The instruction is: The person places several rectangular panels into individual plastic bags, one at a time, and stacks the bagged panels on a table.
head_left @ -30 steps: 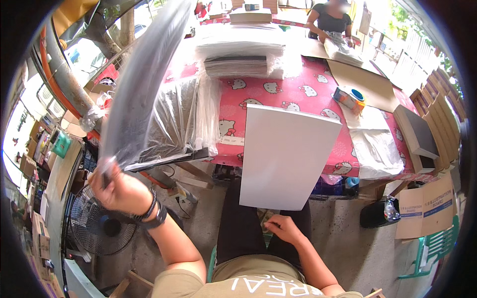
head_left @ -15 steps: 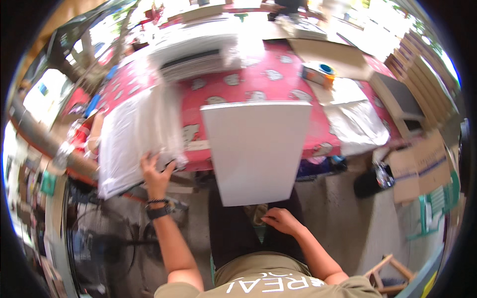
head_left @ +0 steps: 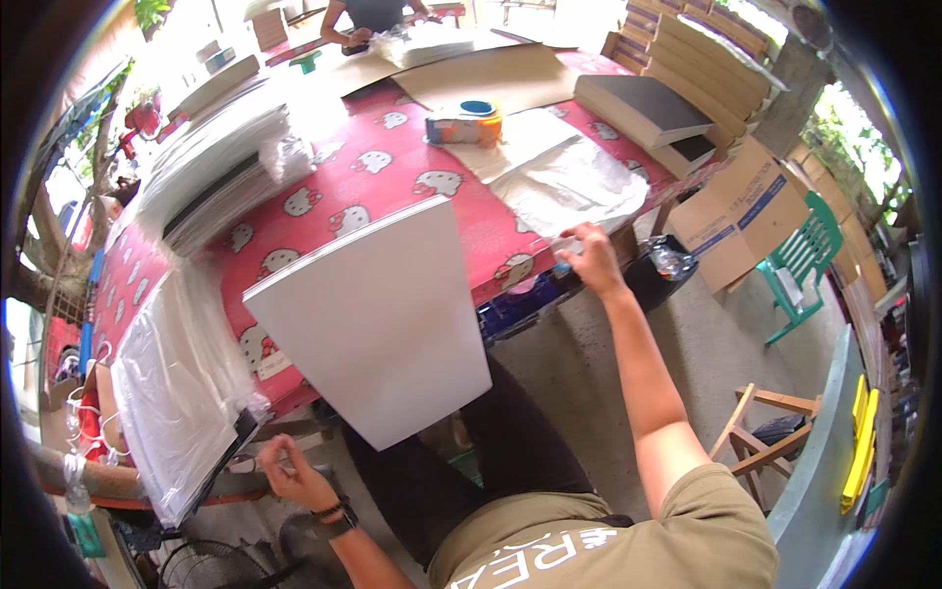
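A large white rectangular panel (head_left: 383,329) leans between my lap and the pink table edge, touched by neither hand. Low on the left, my left hand (head_left: 294,476) hangs beside a stack of clear plastic sleeves (head_left: 177,373); its fingers are loosely bent and apart, holding nothing. My right hand (head_left: 594,263) is stretched out to the table's front edge, close to a crumpled translucent sheet (head_left: 579,187). Its fingertips are drawn together around something small and pale that I cannot make out. Beyond it sits an orange and blue tape dispenser (head_left: 464,125).
A plastic-wrapped stack (head_left: 221,182) stands on the patterned tablecloth (head_left: 368,162). Dark-topped boxes (head_left: 643,108) and cardboard (head_left: 491,79) lie farther back. On the right are a black bin (head_left: 653,280), a green chair (head_left: 803,260) and a wooden stand (head_left: 765,432). Another person (head_left: 378,15) works across the table.
My view has swung right. My left hand has come away from the plastic sleeves, and my right hand has moved from my lap out to the table edge.
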### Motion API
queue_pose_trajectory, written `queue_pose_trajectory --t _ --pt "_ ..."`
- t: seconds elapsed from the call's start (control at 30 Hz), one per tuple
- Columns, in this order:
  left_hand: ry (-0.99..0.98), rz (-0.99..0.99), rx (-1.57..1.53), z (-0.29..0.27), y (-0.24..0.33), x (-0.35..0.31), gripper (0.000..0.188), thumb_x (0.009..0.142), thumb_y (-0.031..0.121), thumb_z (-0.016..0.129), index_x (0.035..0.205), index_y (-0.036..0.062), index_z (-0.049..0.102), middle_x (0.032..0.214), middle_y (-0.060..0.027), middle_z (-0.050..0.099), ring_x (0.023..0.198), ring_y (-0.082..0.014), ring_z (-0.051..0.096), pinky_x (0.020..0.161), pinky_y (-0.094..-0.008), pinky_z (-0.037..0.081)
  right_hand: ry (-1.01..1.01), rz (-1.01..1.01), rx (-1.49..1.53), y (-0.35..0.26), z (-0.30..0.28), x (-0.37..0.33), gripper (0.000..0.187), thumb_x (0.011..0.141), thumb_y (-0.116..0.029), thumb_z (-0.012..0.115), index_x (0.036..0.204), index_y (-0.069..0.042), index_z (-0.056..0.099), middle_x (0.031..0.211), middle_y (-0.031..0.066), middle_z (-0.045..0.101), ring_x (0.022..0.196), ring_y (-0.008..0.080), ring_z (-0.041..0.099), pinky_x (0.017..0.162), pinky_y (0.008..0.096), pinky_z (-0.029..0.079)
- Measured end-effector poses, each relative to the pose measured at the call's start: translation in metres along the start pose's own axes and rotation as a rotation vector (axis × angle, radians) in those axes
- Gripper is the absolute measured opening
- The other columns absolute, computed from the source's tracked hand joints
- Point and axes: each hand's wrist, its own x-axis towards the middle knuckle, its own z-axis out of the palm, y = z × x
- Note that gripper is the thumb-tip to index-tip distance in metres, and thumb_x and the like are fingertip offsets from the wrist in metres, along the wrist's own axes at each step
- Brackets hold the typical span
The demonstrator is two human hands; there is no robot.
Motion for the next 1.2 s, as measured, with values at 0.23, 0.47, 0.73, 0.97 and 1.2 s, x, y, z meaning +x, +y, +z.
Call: queue_pose_trajectory --t 0.23,0.47,0.73,0.97,1.2 --pt "-0.374 -0.107 -0.107 0.020 -0.001 -0.077 0.006 0.074 0.000 0.057 0.079 -0.0003 0.056 0.079 -0.0097 0.055 0.075 -0.0223 0.052 0.070 -0.0307 0.041 -0.223 -0.104 0.119 0.032 0.000 0.033 0.012 0.071 -0.010 0.061 0.078 0.000 0.062 0.070 0.0110 0.061 0.075 0.0243 0.056 0.071 0.0323 0.042" --pt "-0.422 -0.166 -0.118 0.025 -0.001 -0.083 0.012 0.070 -0.003 0.056 0.082 0.0009 0.057 0.084 -0.0101 0.054 0.080 -0.0238 0.052 0.073 -0.0326 0.041 -0.114 0.150 0.304 0.036 -0.015 0.036 0.016 0.082 -0.008 0.049 0.080 0.003 0.060 0.075 0.0149 0.063 0.071 0.0195 0.060 0.067 0.0303 0.045" --pt "-0.373 0.006 -0.183 0.016 0.035 -0.051 0.021 0.070 0.005 0.060 0.090 0.0014 0.056 0.097 -0.0124 0.052 0.092 -0.0266 0.050 0.081 -0.0354 0.039 -0.570 -0.484 0.156 -0.080 0.017 -0.043 0.014 0.065 0.003 0.053 0.074 -0.006 0.057 0.075 0.0081 0.060 0.073 0.0275 0.057 0.068 0.0366 0.046" --pt "-0.902 -0.470 -1.089 0.056 0.120 -0.047 0.052 0.065 0.021 0.074 0.106 0.0013 0.048 0.109 -0.0109 0.051 0.100 -0.0204 0.048 0.083 -0.0331 0.040 -1.120 0.060 0.897 -0.196 0.007 -0.116 0.014 0.083 -0.013 0.053 0.088 0.000 0.055 0.075 0.0122 0.059 0.068 0.0221 0.055 0.065 0.0309 0.044" --pt "-1.297 -0.782 -0.673 0.066 0.098 -0.048 0.022 0.072 0.010 0.064 0.092 0.0014 0.057 0.077 0.0019 0.056 0.067 -0.0046 0.049 0.057 -0.0201 0.040 -0.650 0.308 0.917 -0.192 0.008 -0.096 0.015 0.080 -0.013 0.060 0.088 -0.001 0.055 0.063 0.0019 0.055 0.055 0.0063 0.046 0.050 0.0219 0.039"
